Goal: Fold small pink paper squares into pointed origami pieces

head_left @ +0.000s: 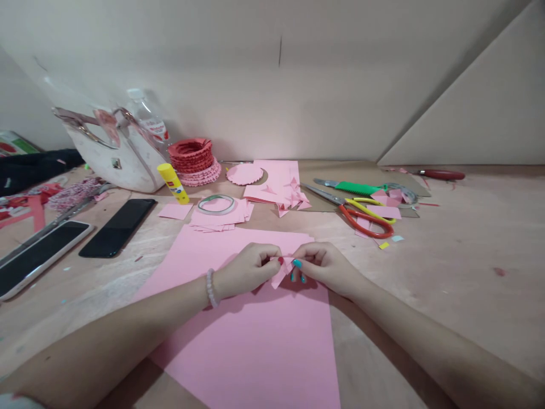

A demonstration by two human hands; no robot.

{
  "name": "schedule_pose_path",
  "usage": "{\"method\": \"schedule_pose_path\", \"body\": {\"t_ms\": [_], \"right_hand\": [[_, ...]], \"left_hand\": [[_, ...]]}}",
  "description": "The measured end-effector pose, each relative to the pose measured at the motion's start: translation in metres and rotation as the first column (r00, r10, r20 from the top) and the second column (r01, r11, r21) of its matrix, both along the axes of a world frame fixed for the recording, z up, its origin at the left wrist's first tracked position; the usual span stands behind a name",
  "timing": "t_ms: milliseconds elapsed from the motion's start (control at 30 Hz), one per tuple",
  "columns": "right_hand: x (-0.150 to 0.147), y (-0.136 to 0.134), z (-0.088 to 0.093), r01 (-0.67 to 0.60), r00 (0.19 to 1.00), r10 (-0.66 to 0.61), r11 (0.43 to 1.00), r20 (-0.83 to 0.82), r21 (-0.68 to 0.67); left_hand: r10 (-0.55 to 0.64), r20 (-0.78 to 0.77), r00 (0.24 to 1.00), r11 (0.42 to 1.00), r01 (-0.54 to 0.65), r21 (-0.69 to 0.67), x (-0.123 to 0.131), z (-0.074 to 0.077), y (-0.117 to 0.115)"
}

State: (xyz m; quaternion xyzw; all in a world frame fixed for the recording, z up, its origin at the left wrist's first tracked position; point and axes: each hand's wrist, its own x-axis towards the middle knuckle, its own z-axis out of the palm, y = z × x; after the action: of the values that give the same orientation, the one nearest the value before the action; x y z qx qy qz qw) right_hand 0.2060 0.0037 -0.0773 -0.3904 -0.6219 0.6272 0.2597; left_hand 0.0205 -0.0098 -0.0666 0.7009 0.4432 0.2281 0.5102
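Left hand: I have it just left of center, low in the frame (246, 271), curled nearly closed, with the fingertips (272, 253) pinching the folded scrap.
Right hand: it sits just right of center (326, 268), also curled nearly closed, and its teal-nailed fingertips (297, 263) grip the same piece from the other side.
Folded scrap: a small piece of pink paper (281, 271), held between both hands at lower center, clear of the surface as far as I can tell.
Under the hands: a large pink sheet (238, 352) lies on the table (447, 272).
Left wrist: a pale bead bracelet (210, 288).
Ahead, center: I can see a tape roll (216, 204) on a stack of paper squares (217, 218), with a yellow glue stick (173, 183) to its left.
Upper center: red rosettes (190, 153) stand on a pink one, beside a scalloped circle (244, 174).
Upper left: a white bag (114, 159) and a plastic bottle (147, 116).
Left edge: two phones (117, 227) lie on the table.
Right of center: red-handled scissors (366, 225) lie near green-handled shears (355, 187).
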Motion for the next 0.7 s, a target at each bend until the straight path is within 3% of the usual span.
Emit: {"method": "schedule_pose_path", "body": {"t_ms": [333,567,700], "right_hand": [[-0.001,-0.0017,0.0015,0.004,0.997,-0.007,0.999,0.073,0.049],[-0.0038,-0.0014,-0.0012,0.12,0.99,-0.111,0.987,-0.086,0.11],[-0.0019,-0.001,0.0016,0.082,0.997,-0.081,0.98,-0.014,0.184]], "left_hand": [[-0.006,-0.016,1.0,0.998,0.007,0.057,0.001,0.0016,0.0005],[0.022,-0.01,1.0,0.999,-0.022,-0.028,-0.0001,-0.0001,0.0014],[0.03,-0.017,0.999,0.999,-0.03,-0.039,0.0002,-0.0008,0.002]]}}
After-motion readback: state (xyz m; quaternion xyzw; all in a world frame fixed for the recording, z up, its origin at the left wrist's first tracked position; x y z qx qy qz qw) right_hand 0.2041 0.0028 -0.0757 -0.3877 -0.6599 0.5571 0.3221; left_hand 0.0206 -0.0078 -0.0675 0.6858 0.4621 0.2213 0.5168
